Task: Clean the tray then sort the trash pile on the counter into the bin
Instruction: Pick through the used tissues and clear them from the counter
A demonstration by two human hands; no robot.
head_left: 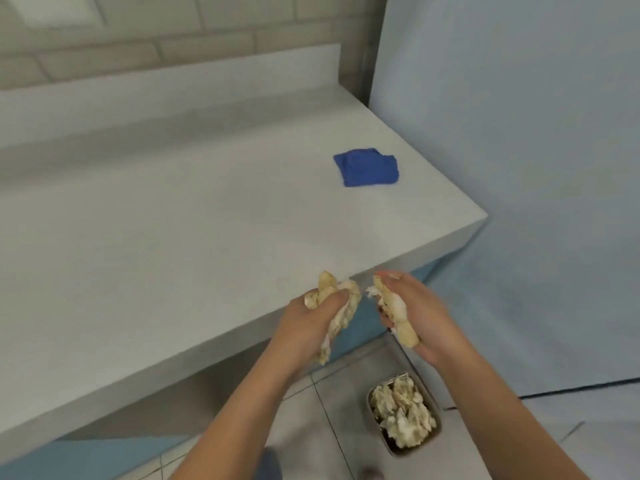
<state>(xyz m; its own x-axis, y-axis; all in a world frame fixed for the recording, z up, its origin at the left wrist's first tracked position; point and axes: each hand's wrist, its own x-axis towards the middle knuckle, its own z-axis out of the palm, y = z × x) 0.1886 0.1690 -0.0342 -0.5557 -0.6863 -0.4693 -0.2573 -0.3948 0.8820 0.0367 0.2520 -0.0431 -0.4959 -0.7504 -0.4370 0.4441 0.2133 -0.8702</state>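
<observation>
Here, the grey counter (156,237) stretches from the left to its front corner. Just at that edge the left hand (311,317) curls tightly round a crumpled wad (346,306) of yellowish paper trash. Close beside it, not touching, the right hand (422,313) grips a second wad (398,311). A folded blue cloth (366,170) lies farther back on the counter. Below the right forearm, the bin (439,427) on the floor holds more crumpled paper (401,417).

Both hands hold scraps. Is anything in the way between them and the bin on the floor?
Nothing visible blocks the way. The left hand and right hand grip crumpled scraps at the edge of the counter; the open bin sits on the floor below, already heaped with scraps. The blue cloth lies well back on the counter.
</observation>
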